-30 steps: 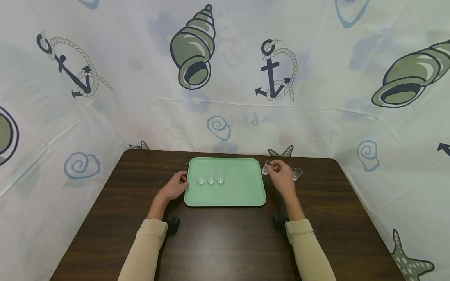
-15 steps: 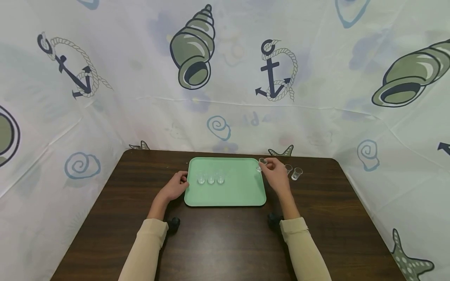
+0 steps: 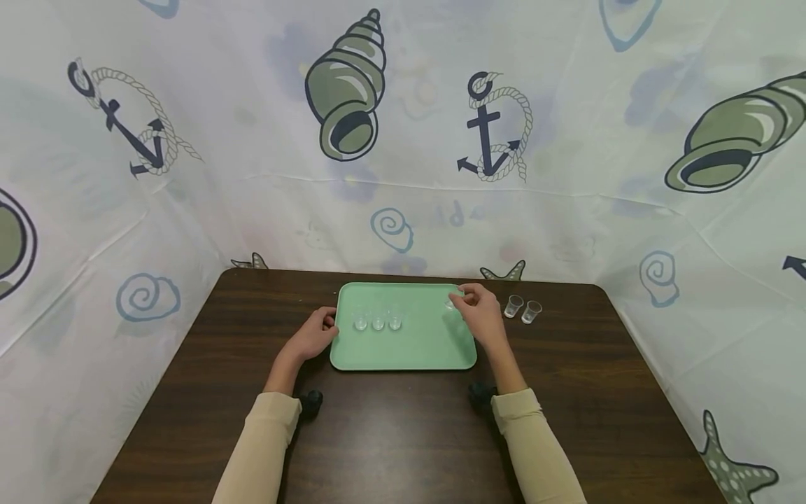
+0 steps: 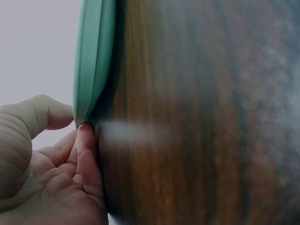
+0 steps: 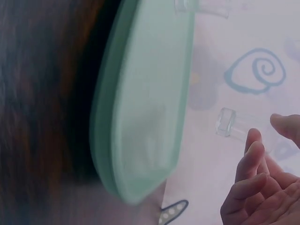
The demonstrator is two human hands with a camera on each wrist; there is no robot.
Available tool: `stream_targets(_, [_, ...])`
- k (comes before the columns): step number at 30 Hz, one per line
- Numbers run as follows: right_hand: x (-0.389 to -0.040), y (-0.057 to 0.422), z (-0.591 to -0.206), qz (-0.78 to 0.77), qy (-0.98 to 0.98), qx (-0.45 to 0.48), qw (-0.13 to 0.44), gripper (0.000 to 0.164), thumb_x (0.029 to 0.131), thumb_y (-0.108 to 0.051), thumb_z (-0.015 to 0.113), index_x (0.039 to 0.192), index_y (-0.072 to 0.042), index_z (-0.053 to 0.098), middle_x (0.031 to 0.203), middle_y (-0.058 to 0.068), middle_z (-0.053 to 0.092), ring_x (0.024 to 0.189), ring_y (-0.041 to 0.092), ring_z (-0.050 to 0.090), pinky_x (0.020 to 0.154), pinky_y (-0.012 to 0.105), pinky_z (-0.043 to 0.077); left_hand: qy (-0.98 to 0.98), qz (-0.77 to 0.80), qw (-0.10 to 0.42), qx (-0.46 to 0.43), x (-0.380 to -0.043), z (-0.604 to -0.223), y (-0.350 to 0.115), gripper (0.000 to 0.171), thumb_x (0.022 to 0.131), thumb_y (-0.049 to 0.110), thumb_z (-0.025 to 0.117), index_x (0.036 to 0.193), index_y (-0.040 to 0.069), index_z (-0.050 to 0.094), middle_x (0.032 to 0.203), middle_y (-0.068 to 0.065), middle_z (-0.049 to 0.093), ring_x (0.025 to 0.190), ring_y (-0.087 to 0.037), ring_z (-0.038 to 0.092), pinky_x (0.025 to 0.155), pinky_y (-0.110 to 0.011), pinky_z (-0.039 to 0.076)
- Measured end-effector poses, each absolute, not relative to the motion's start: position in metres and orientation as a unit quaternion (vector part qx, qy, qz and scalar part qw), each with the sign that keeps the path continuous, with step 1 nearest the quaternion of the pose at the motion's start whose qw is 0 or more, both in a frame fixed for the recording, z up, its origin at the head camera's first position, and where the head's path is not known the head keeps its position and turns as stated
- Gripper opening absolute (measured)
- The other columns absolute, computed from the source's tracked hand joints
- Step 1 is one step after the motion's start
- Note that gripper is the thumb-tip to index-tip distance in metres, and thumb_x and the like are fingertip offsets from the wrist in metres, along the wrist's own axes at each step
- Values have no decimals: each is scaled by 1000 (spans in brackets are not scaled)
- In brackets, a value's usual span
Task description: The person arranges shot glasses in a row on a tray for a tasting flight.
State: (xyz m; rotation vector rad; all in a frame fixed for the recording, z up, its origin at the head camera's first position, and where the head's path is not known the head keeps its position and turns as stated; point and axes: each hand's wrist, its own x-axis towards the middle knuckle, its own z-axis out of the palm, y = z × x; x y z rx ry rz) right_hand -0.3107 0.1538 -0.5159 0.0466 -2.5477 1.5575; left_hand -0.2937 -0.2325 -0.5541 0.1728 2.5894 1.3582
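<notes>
A small clear shot glass (image 5: 226,123) is pinched between thumb and fingers of my right hand (image 3: 483,315), above the right part of the green tray (image 3: 428,350). In the right wrist view its base sticks out past the fingertips, apart from the tray. My left hand (image 3: 313,333) holds the tray's left edge; in the left wrist view the thumb is at the rim and curled fingers are below it. On the tray's left half, three clear glasses, a left one (image 3: 360,323), a middle one (image 3: 378,323) and a right one (image 3: 394,322), stand in a row.
Right of the tray, two more clear glasses, one nearer (image 3: 513,306) and one farther (image 3: 532,312), stand on the dark wooden table (image 3: 403,434). A patterned cloth (image 3: 415,140) hangs behind the table and along both sides.
My right hand has moved left, carrying the glass from beside the tray to over its right part. The two glasses on the table now show fully. My left hand stays put.
</notes>
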Motion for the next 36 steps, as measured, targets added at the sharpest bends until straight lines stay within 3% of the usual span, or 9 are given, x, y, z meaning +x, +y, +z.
stream_targets(5, [-309,142,-520,520,-851,31,64,51,102,-41,73,138,-5,70,107,16,75,91,44,73,69,35,54,881,458,106,58,-293,-554,-233,56,108,7,50,158,-14,34,126,-25,49,107,-32,51,90,-42,45])
stream_targets(15, [-304,122,-521,487,-871,42,44,49,102,-40,74,139,-8,70,111,14,76,95,29,70,73,38,56,882,455,109,57,-293,-554,-232,56,108,7,49,158,-15,34,127,-26,50,107,-33,51,90,-42,46])
stream_targets(36, [-297,91,-525,462,-882,88,-7,49,102,-39,74,138,-6,70,110,11,76,89,22,71,72,38,55,878,463,107,58,-294,-558,-235,55,109,8,49,158,-13,34,128,-25,49,108,-31,50,91,-42,44])
